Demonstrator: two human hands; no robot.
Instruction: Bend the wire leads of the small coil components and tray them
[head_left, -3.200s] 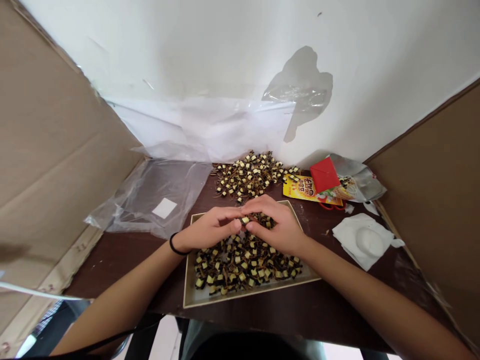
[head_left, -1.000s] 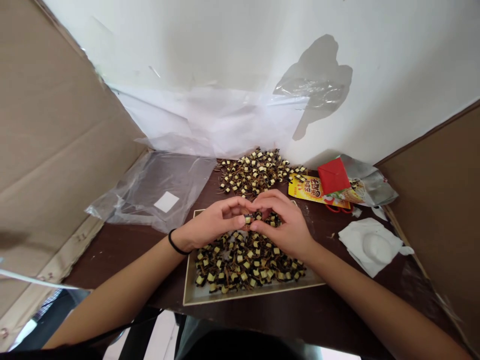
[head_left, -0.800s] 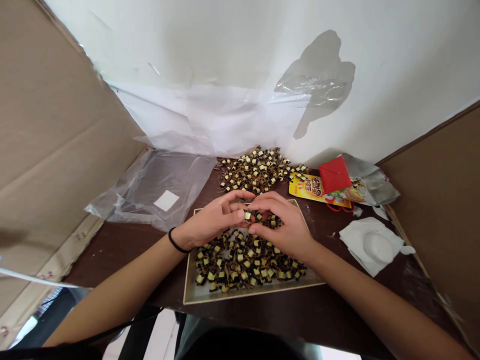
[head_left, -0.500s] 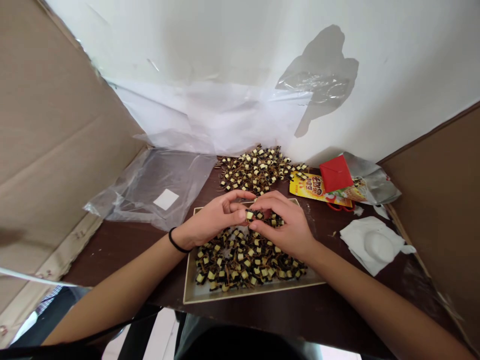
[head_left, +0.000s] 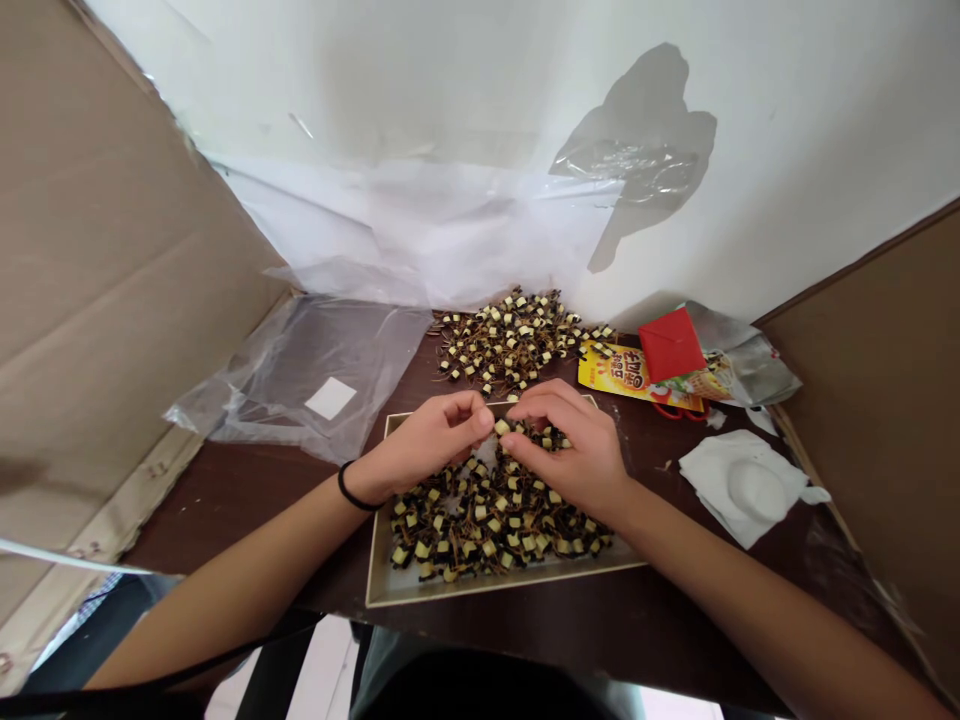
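Over the far part of a shallow tray (head_left: 480,592), my two hands work close together. My right hand (head_left: 574,440) has thumb and fingers closed around a small yellow-and-black part (head_left: 502,427), which looks like a little wire-wound coil. Just left of it, my left hand (head_left: 439,435), with a black band on the wrist, has thumb and forefinger pinched; whatever lies between them is too small to make out. Below both hands the tray holds many similar parts (head_left: 480,510) with thin copper-coloured wires.
Behind the tray lies a heap of similar parts (head_left: 517,335). Clear plastic bag (head_left: 300,360) with a white label is on the left. At right are a yellow packet (head_left: 619,368), red envelope (head_left: 673,345), scissors handle (head_left: 675,412) and white tissue (head_left: 739,485). Cardboard walls (head_left: 120,250) flank the table.
My left hand's fingers have curled in and its fingertips have drawn slightly away from my right hand's. The small coil stays at my right fingertips. The tray and heap look unchanged.
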